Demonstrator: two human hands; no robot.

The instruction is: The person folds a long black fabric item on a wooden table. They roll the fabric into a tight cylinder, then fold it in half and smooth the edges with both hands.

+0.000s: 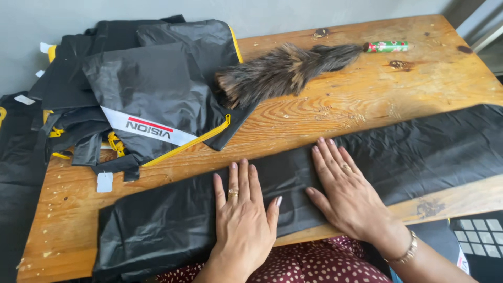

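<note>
Working left to right, we first meet the pile of black bags [152,89] with yellow trim heaped on the far left of the wooden table [367,99], a white tag [105,182] dangling from one strap onto the wood. Nearer to us the long black folded sheet [419,152] lies along the table's near edge, running from the near left corner out past the right side of the view.

Our left hand [243,217] lies flat on the sheet, fingers stretched and slightly spread, gripping nothing. Just to its right, our right hand [348,191] presses down the same way, palm flat, fingers extended, also holding nothing. The two hands sit close together but do not touch.

We judge this to be a smoothing or flattening step: the material is being pressed against the table. Any further move on it would call for even pressure, since the thin, slick fabric shows creases.

Beyond the hands, a brown feather duster [285,71] with a green patterned handle lies on the far side, well apart from the sheet. The bag pile crowds the left and sits near the sheet's far edge there.
</note>
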